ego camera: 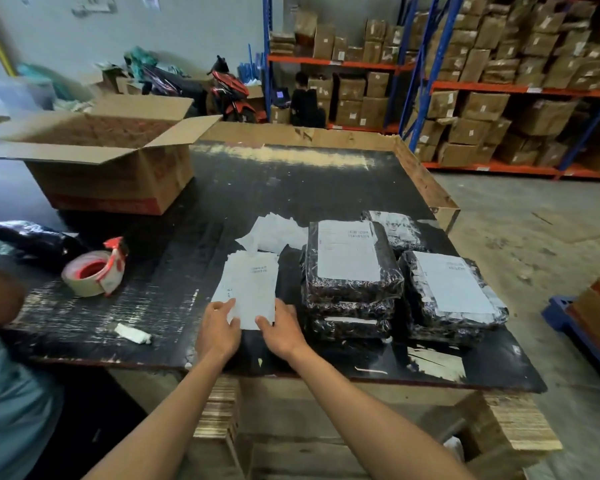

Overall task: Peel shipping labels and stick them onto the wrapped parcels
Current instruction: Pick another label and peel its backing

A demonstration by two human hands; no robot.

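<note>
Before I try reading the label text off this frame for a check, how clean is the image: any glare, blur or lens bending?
Head view: the printed lines on the label sheet pinched by the left hand and right hand are too soft to read; pale glare streaks the far tabletop; wide-angle distortion tilts the shelving racks inward; the open cardboard box and background look slightly blurred.

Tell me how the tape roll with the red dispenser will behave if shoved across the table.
The tape roll lies flat on its side, so it would probably slide rather than roll. The red dispenser juts off one side, so it may well swing round when pushed.
</note>
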